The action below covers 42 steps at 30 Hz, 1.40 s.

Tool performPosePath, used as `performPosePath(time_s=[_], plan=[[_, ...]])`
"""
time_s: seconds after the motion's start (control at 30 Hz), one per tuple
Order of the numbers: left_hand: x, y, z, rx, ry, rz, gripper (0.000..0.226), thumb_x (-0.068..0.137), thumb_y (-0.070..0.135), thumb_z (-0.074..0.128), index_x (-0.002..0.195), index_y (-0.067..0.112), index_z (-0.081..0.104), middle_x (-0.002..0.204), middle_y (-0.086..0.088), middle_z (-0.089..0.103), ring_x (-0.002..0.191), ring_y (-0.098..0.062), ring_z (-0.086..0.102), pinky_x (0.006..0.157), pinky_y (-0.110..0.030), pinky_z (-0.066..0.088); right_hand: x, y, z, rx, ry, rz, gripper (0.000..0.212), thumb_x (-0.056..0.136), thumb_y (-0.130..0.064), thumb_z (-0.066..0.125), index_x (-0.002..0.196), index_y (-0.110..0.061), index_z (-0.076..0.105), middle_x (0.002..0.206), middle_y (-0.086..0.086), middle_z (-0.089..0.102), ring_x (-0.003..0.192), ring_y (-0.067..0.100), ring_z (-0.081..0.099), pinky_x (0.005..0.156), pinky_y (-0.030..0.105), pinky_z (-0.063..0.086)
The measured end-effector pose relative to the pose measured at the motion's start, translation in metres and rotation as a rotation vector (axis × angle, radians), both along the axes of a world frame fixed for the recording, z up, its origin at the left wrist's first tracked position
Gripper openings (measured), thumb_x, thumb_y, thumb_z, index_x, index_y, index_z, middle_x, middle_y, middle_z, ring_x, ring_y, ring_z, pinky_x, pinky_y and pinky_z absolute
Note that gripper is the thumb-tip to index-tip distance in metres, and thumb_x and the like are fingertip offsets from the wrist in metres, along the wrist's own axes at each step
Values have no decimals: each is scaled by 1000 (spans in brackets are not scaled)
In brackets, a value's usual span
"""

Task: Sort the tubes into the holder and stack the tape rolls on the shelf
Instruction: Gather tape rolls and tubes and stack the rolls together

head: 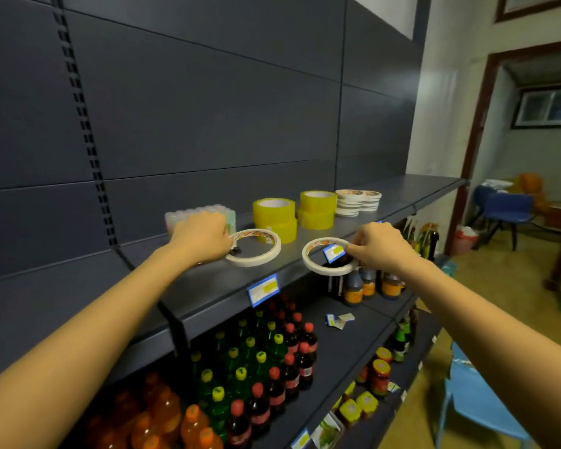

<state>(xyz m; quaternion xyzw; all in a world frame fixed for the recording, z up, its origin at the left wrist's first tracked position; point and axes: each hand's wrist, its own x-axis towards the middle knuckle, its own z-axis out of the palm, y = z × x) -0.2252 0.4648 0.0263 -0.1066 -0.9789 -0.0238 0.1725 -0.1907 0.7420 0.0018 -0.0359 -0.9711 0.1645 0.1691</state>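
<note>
On the shelf (227, 280), left hand (204, 238) grips one roll (256, 261), right hand (381, 249) pinches a second roll (321, 269); we should stack them flush.

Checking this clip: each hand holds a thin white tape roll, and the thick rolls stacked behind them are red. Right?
No. The head view shows the thick rolls are yellow, not red. The left hand holds one thin white tape roll, the right hand another.

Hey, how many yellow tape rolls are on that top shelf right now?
4: the left yellow stack holds two and the right yellow stack holds two, both on the top shelf. None seems hidden.
</note>
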Motion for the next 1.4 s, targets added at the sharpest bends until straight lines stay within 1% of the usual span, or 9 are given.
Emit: performPosePath(time_s=[0.1, 0.23, 0.4, 0.57, 0.7, 0.93, 1.03, 1.27, 1.4], plan=[[-25, 41, 1, 16, -13, -59, 21, 90, 27, 52, 74, 14, 57, 93, -13, 66, 85, -30, 59, 72, -36, 47, -15, 40, 0, -1, -5, -23, 24, 87, -31, 58, 74, -13, 67, 66, 7, 62, 66, 24, 58, 57, 32, 46], [-64, 95, 5, -6, 21, -61, 23, 91, 29, 50, 88, 10, 64, 99, -13, 64, 94, -34, 60, 73, -35, 44, -42, 92, -2, 9, 3, -75, 28, 88, -30, 58, 63, -17, 60, 56, 2, 57, 55, 18, 53, 46, 25, 38], [-119, 158, 12, 14, 50, -98, 18, 92, 31, 50, 85, 16, 58, 98, -10, 65, 93, -31, 59, 72, -33, 40, -91, 151, -2, -3, 17, -117, 28, 86, -33, 60, 80, -8, 71, 78, 11, 69, 71, 25, 63, 64, 37, 55], [-181, 212, 24, 30, 40, -94, 20, 90, 28, 50, 96, 13, 63, 103, -10, 64, 97, -31, 59, 73, -33, 41, -148, 206, 14, 34, -3, -114, 25, 88, -35, 60, 82, -13, 70, 64, -1, 61, 59, 13, 58, 51, 25, 46], [-219, 248, 29, 94, 32, -82, 21, 88, 35, 56, 86, 16, 63, 86, -5, 59, 80, -26, 53, 68, -31, 37, -188, 245, 23, 20, 35, -121, 28, 88, -36, 59, 85, -10, 69, 80, 10, 70, 75, 26, 65, 69, 38, 56], [-282, 303, 22, 71, 66, 42, 19, 90, 28, 54, 91, 12, 63, 85, -6, 60, 81, -26, 55, 68, -32, 39, -260, 294, 23, -22, 39, -66, 20, 90, -33, 58, 84, -16, 66, 83, 8, 69, 77, 25, 63, 72, 36, 54], [-305, 323, 18, 43, 82, 132, 17, 88, 27, 56, 92, 11, 63, 81, -5, 57, 79, -26, 56, 68, -32, 42, -299, 311, 25, -90, 26, 5, 19, 89, -30, 59, 88, -13, 67, 85, 9, 70, 80, 26, 66, 78, 43, 57], [-344, 363, 7, -45, -15, 327, 22, 88, 25, 55, 102, 10, 61, 105, -9, 63, 95, -29, 59, 72, -33, 38, -377, 336, 28, -113, -5, 173, 17, 88, -25, 59, 82, -10, 66, 83, 12, 70, 80, 28, 67, 79, 42, 56], [-350, 378, 0, -116, -6, 453, 22, 90, 25, 51, 100, 9, 61, 97, -8, 63, 85, -27, 57, 70, -32, 38, -416, 338, 28, -119, -15, 268, 16, 86, -22, 59, 80, -8, 67, 81, 12, 67, 83, 30, 66, 79, 40, 56]])
